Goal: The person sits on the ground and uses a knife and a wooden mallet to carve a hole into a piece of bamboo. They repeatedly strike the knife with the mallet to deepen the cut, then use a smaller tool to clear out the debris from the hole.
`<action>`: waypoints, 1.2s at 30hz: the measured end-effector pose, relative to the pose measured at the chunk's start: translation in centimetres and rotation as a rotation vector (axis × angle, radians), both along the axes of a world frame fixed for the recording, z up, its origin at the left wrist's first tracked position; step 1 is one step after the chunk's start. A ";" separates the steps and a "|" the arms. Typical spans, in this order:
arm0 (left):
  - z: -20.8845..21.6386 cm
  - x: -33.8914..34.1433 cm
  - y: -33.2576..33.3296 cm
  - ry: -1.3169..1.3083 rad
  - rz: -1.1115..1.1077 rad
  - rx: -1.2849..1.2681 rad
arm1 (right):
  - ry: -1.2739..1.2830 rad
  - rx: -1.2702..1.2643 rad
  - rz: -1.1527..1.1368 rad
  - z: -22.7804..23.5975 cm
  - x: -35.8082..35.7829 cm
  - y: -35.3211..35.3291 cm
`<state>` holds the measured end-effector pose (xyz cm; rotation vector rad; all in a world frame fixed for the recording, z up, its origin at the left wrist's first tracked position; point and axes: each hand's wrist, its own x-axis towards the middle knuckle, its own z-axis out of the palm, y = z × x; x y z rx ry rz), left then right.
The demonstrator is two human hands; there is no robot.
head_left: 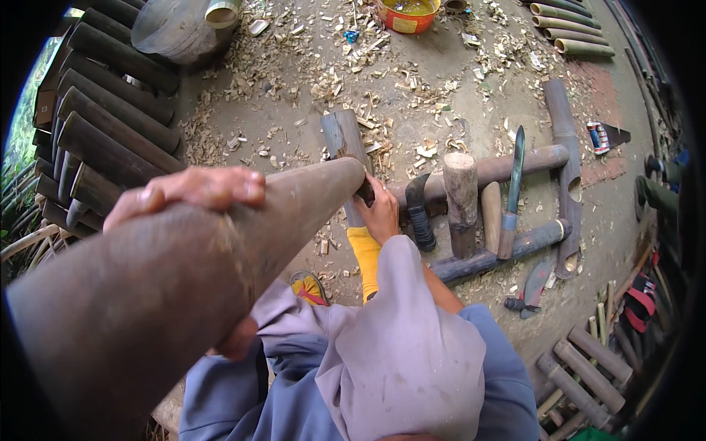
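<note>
A thick brown bamboo tube (184,294) runs slantwise from the lower left toward the middle, its near part very large in the picture. My left hand (195,189) wraps round it, with fingers over the top and the thumb side showing below. At the tube's far end, my right hand (382,213) has its fingers curled against the rim; whether anything else is in them is hidden. Beneath that end lies a dark split piece of bamboo (342,131). A yellow cloth-covered shape (363,253) is just below my right hand.
Right of my hand, a bamboo frame (529,165) bears a hooked knife (419,213), a wooden mallet (461,198) and a long-bladed knife (515,184). Dark bamboo tubes (110,151) are stacked at left. Chips litter the floor around a red basin (408,18).
</note>
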<state>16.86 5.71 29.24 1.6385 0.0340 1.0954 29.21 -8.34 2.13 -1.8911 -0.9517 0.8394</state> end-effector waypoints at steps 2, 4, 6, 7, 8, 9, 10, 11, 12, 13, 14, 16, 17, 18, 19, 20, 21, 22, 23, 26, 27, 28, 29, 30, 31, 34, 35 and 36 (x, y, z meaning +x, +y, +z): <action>-0.4 -0.8 -0.1 0.062 -0.019 0.000 | -0.013 -0.025 -0.014 0.0 0.1 -0.3; -0.4 -0.5 -0.5 0.078 0.016 -0.043 | -0.065 0.019 -0.034 -0.2 0.3 -0.4; -0.8 -0.7 -0.6 0.056 0.014 -0.050 | -0.067 0.037 -0.030 -0.2 -0.1 -0.2; -1.2 -0.7 -0.5 0.033 0.024 -0.060 | -0.054 0.028 -0.034 -0.1 -0.1 -0.2; -1.3 -0.7 -0.6 0.015 0.037 -0.072 | -0.035 0.017 -0.035 0.1 -0.2 -0.3; -1.3 -0.7 -0.6 -0.003 0.048 -0.084 | -0.037 0.014 -0.022 0.1 -0.1 -0.2; -1.3 -0.5 -0.5 0.000 0.076 -0.082 | -0.038 0.010 -0.010 -0.1 0.0 -0.1; -1.1 -0.5 -0.7 0.002 0.111 -0.081 | -0.039 0.006 0.009 -0.1 0.0 -0.3; -0.8 -0.6 -0.9 0.007 0.146 -0.079 | 0.033 -0.026 0.017 -0.2 0.1 -0.2; -0.5 -1.0 -0.7 0.020 0.138 -0.086 | 0.107 -0.058 0.026 -0.3 0.1 -0.1; -0.8 -0.8 -0.4 0.009 0.138 -0.103 | 0.160 -0.091 0.009 -0.4 0.6 0.0; -1.2 -0.6 -0.2 -0.008 0.146 -0.134 | 0.183 -0.090 -0.007 -0.2 1.1 -0.4; -0.7 -1.1 0.3 0.056 0.099 -0.128 | 0.190 -0.075 -0.010 -0.4 1.4 -0.4; -0.1 -1.5 0.8 0.124 0.053 -0.123 | 0.199 -0.058 -0.012 -0.6 1.6 -0.4; -0.4 -1.3 0.9 0.103 0.043 -0.123 | 0.190 -0.061 -0.011 -0.8 1.6 -0.6; -0.6 -1.1 1.2 0.103 0.008 -0.120 | 0.174 -0.062 -0.017 -1.3 1.7 -0.6; -0.8 -1.0 1.5 0.105 -0.030 -0.122 | 0.156 -0.064 -0.025 -1.6 1.8 -0.7; -1.2 -0.9 1.8 0.102 -0.049 -0.120 | 0.146 -0.076 -0.040 -1.8 2.1 -1.0; -0.6 -1.1 1.7 0.117 -0.041 -0.105 | 0.156 -0.074 -0.028 -1.3 1.9 -0.6; 0.4 -1.5 1.8 0.143 -0.041 -0.071 | 0.198 -0.082 -0.010 -0.6 1.5 -0.2; 0.3 -1.6 1.9 0.143 -0.049 -0.070 | 0.209 -0.089 -0.012 -0.6 1.4 -0.2; 0.2 -1.6 2.0 0.144 -0.058 -0.070 | 0.200 -0.102 -0.013 -0.4 1.3 -0.3; 0.3 -1.7 1.9 0.148 -0.059 -0.067 | 0.195 -0.107 -0.009 -0.1 1.2 -0.2; 0.6 -1.7 1.8 0.150 -0.048 -0.065 | 0.191 -0.110 -0.003 0.2 1.1 -0.1; 1.0 -1.8 1.6 0.151 -0.035 -0.058 | 0.177 -0.075 0.004 0.3 1.0 0.2; -0.6 -1.5 1.5 0.114 -0.028 -0.089 | 0.099 -0.039 -0.026 -0.8 1.4 -0.3; -0.3 -1.5 1.3 0.119 -0.014 -0.085 | 0.087 -0.029 -0.014 -0.7 1.4 -0.1; 0.1 -1.5 1.2 0.121 0.002 -0.080 | 0.074 -0.020 -0.002 -0.6 1.3 0.1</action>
